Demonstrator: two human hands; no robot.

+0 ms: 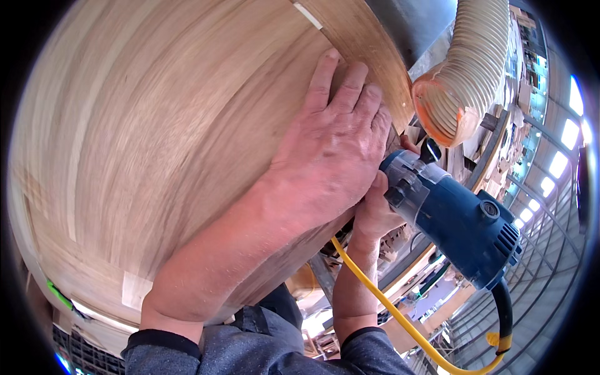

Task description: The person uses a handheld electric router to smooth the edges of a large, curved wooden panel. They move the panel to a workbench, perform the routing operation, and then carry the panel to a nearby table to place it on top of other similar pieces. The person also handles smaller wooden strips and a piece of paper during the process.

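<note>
So the left hand (337, 137) is lying flat on the big wood panel (156, 131), fingers a bit spread, tips close to the brown board (369, 56) along the far side. The right hand (378, 209) has its fingers wrapped around the lower end of the blue router (459, 222), which sits tilted at the panel's right edge. Can't tell if its base touches the wood, because the left hand covers that spot. It's pretty crowded there: a ribbed hose (475, 62) with an orange end hangs just beyond the router, and there's a grey metal surface (419, 22) farther back. The yellow cord (397, 312) loops round on the near side, crossing in front of the right forearm. Cluttered racks and bright windows (558, 164) fill the right.
</note>
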